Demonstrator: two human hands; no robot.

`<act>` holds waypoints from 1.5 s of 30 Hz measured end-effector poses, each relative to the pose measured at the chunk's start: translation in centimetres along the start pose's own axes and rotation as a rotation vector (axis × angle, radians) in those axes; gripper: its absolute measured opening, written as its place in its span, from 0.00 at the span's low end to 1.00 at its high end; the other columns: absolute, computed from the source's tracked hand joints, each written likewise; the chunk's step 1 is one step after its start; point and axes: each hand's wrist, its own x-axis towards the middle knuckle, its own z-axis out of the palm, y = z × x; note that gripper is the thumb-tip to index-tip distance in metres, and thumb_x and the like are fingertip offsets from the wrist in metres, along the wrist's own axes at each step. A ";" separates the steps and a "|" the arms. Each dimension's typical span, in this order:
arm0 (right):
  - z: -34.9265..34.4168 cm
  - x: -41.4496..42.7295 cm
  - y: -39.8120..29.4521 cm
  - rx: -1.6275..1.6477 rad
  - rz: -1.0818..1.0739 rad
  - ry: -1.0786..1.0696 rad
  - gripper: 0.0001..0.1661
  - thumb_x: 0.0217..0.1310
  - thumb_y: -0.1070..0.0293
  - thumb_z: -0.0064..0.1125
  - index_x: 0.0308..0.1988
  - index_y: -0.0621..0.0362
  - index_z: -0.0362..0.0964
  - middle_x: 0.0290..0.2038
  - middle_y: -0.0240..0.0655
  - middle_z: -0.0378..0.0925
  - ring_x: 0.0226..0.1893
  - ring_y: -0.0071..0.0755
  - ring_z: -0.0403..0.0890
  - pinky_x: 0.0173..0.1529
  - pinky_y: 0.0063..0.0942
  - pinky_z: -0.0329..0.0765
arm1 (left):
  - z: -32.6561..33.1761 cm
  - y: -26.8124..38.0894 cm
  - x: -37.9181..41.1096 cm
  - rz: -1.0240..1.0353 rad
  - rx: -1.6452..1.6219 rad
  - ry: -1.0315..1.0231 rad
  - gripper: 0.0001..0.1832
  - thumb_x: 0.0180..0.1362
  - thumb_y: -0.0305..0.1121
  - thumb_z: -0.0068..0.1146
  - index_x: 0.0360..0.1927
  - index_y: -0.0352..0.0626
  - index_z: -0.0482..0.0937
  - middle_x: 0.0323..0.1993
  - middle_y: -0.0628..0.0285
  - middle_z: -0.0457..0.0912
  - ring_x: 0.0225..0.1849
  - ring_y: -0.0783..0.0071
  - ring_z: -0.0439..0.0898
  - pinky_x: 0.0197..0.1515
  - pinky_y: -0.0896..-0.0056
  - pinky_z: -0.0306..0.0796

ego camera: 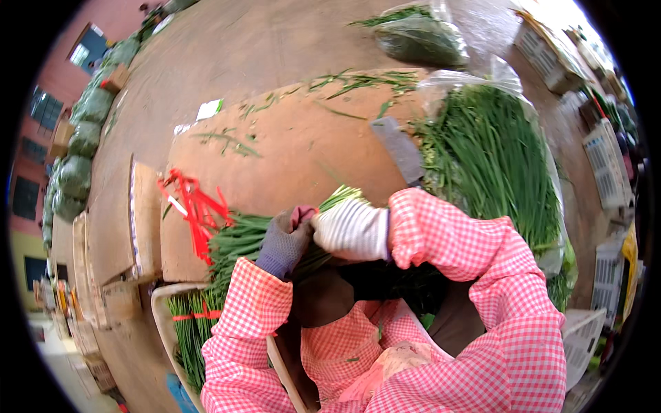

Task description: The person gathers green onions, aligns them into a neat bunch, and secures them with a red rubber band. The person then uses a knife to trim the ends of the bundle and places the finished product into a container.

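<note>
A bunch of long green stalks that look like garlic chives (240, 238) lies across the near edge of the board, its pale cut ends pointing up and right. My right hand (351, 228), in a white-and-blue striped glove, is closed around it just below those ends. Beside it my left hand (285, 238), in a grey-purple knit glove, is closed at the bunch, its fingertips meeting the right hand. Something dark red shows between the two hands, too hidden to name. Several red ties (193, 209) lie left of the leaves.
Loose chives (490, 155) fill an open plastic bag on the right, next to a flat grey piece (396, 147). Scraps (361, 82) litter the board's (289, 160) far side. Below left, a pale crate (160, 310) holds tied bunches (193, 335). A cardboard box (144, 217) stands left.
</note>
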 end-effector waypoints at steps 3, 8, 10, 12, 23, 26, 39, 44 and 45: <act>2.8 0.2 -1.4 -0.188 0.049 0.036 0.12 0.56 0.68 0.50 0.34 0.65 0.74 0.23 0.45 0.77 0.23 0.50 0.80 0.27 0.41 0.76 | -0.4 2.2 0.8 0.078 0.412 -0.188 0.08 0.59 0.28 0.52 0.39 0.37 0.79 0.29 0.58 0.81 0.34 0.72 0.79 0.40 0.72 0.71; 7.5 -1.6 0.5 0.367 0.080 0.432 0.05 0.48 0.71 0.56 0.23 0.60 0.73 0.21 0.45 0.73 0.24 0.48 0.78 0.27 0.38 0.74 | 1.0 3.9 -1.2 0.232 0.360 -0.105 0.15 0.56 0.25 0.51 0.47 0.42 0.77 0.36 0.50 0.80 0.41 0.47 0.78 0.46 0.54 0.71; 1.7 -3.0 -1.2 0.335 0.111 0.357 0.05 0.47 0.70 0.58 0.24 0.59 0.74 0.25 0.45 0.75 0.30 0.49 0.80 0.34 0.38 0.76 | 0.9 4.1 -3.0 0.365 0.403 -0.049 0.21 0.53 0.25 0.54 0.53 0.40 0.74 0.41 0.50 0.79 0.45 0.47 0.77 0.53 0.51 0.69; 1.5 -3.0 -1.6 0.385 0.236 0.277 0.05 0.47 0.69 0.59 0.26 0.59 0.75 0.29 0.45 0.77 0.34 0.50 0.80 0.39 0.38 0.76 | 0.9 4.1 -4.3 0.423 0.416 -0.074 0.34 0.46 0.26 0.62 0.60 0.36 0.67 0.48 0.50 0.77 0.51 0.46 0.75 0.63 0.46 0.62; -0.4 -5.7 -0.6 0.504 0.244 0.381 0.11 0.52 0.61 0.57 0.24 0.57 0.75 0.26 0.45 0.75 0.26 0.54 0.76 0.31 0.45 0.73 | 1.1 1.6 -3.0 0.524 0.390 0.040 0.16 0.46 0.28 0.66 0.40 0.44 0.77 0.38 0.58 0.80 0.44 0.52 0.77 0.50 0.55 0.70; -2.0 -5.5 0.4 0.335 0.359 0.459 0.10 0.51 0.63 0.57 0.26 0.56 0.77 0.28 0.48 0.76 0.28 0.55 0.79 0.33 0.45 0.76 | 1.5 2.2 -3.0 0.502 0.345 0.051 0.12 0.46 0.25 0.66 0.35 0.43 0.77 0.36 0.58 0.81 0.43 0.54 0.78 0.48 0.58 0.71; -0.8 -1.4 -0.6 0.010 0.259 0.105 0.10 0.50 0.65 0.57 0.28 0.61 0.76 0.29 0.49 0.75 0.29 0.53 0.80 0.31 0.44 0.77 | 1.6 0.3 -2.6 0.012 -0.092 0.052 0.09 0.56 0.21 0.60 0.40 0.36 0.77 0.35 0.61 0.82 0.40 0.74 0.80 0.48 0.73 0.73; 0.2 -1.6 -0.9 0.078 0.288 0.226 0.10 0.46 0.64 0.59 0.23 0.60 0.75 0.24 0.48 0.74 0.28 0.55 0.78 0.32 0.46 0.75 | 1.7 0.2 -1.7 0.028 -0.112 0.056 0.10 0.54 0.26 0.62 0.39 0.35 0.77 0.32 0.57 0.81 0.34 0.70 0.80 0.41 0.70 0.73; 0.3 -1.6 -0.8 0.095 0.282 0.258 0.10 0.46 0.64 0.59 0.23 0.60 0.75 0.24 0.48 0.74 0.28 0.56 0.78 0.33 0.46 0.75 | 1.5 0.1 -1.8 0.050 -0.038 0.044 0.10 0.54 0.24 0.61 0.40 0.35 0.77 0.33 0.59 0.81 0.36 0.72 0.80 0.43 0.71 0.72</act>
